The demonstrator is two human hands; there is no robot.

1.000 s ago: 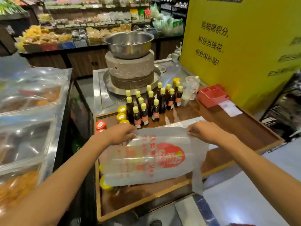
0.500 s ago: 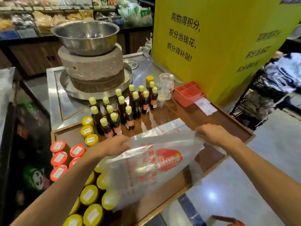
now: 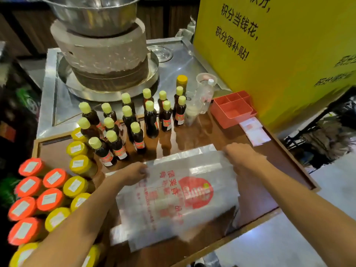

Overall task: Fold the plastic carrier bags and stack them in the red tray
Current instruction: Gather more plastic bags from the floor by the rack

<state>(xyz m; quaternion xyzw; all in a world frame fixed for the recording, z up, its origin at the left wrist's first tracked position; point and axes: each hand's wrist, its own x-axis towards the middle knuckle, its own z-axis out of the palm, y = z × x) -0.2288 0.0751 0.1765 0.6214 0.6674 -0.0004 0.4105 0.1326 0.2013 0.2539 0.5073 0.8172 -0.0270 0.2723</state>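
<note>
The translucent plastic carrier bag with red print (image 3: 173,195) lies flat on the brown wooden desk (image 3: 256,201), well short of the red plastic compartment tray (image 3: 232,109), which stands at the far right of the desk against the yellow sign panel (image 3: 279,54). The left hand (image 3: 133,173) holds the bag's far-left corner; its grip appears to pinch the film, probably to anchor it. The right hand (image 3: 240,155) rests on the far-right corner; whether its grip is closed cannot be told through the blur. Both hands are on the far edge, apparently to bring it over into a fold. Dark yellow-capped bottles (image 3: 134,120) stand left of the tray.
</note>
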